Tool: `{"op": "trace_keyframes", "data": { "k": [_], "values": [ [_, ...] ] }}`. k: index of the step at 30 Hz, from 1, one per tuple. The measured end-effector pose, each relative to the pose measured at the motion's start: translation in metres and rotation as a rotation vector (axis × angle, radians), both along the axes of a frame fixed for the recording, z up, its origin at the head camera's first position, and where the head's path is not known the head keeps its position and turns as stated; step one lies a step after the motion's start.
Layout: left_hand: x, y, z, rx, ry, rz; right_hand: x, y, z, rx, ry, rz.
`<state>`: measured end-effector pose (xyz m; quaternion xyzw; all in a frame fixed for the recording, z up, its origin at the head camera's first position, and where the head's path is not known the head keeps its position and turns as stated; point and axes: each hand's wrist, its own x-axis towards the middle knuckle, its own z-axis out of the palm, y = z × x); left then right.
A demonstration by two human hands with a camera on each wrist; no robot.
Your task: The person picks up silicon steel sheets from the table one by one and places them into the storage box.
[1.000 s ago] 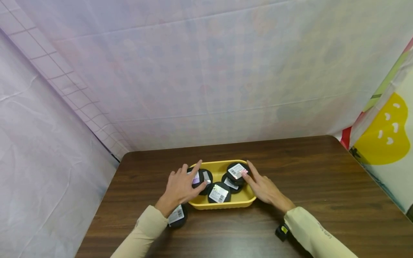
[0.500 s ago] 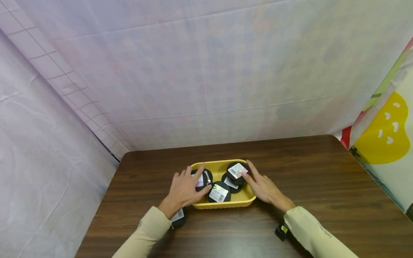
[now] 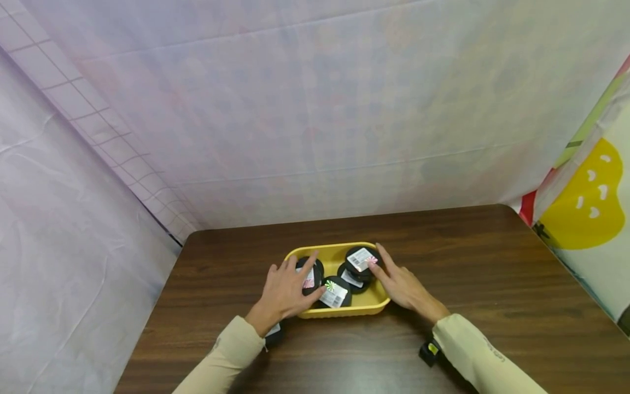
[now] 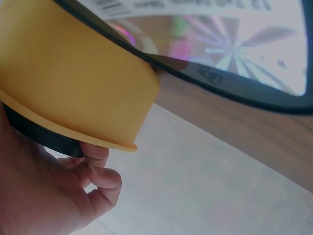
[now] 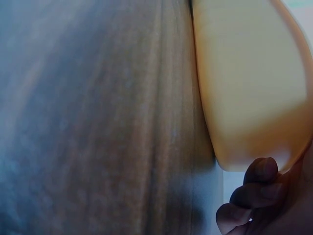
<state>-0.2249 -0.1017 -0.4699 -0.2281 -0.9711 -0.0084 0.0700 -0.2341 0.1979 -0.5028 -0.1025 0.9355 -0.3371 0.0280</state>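
Observation:
A yellow basket [image 3: 337, 313] on the table holds several flat black round discs with white labels. My left hand [image 3: 279, 289] reaches over its left end. Thumb and index finger grip a black disc [image 3: 311, 280], which overlaps another beneath it. In the left wrist view a black edge [image 4: 44, 134] shows below the basket's lip beside the palm. My right hand [image 3: 404, 287] is at the right end, thumb on the top disc [image 3: 361, 258] of a small stack and index finger along its far side. A further disc [image 3: 332, 295] lies labelled side up at the front middle.
Another black disc [image 3: 274, 335] lies on the table, partly hidden by my left wrist. A small black box with a yellow-green mark [image 3: 430, 353] sits beside the right sleeve. The brown wooden table [image 3: 443, 235] meets a hanging cloth [image 3: 315, 137] behind.
My left hand has moved right with its black disc, further over the basket and onto the disc below. My right hand stays in place on the right stack.

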Motion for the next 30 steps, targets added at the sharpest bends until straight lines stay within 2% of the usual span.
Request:
{"op": "trace_keyframes", "data": {
  "k": [7,30],
  "values": [
    [0.0022,-0.0004,0.0003,0.003,0.012,-0.014,-0.0009,-0.0003,0.0003,0.000,-0.008,-0.001],
    [0.0066,-0.0020,-0.0001,-0.017,-0.053,-0.059,0.0000,-0.0003,-0.0010,-0.005,0.002,-0.004]
  ]
}}
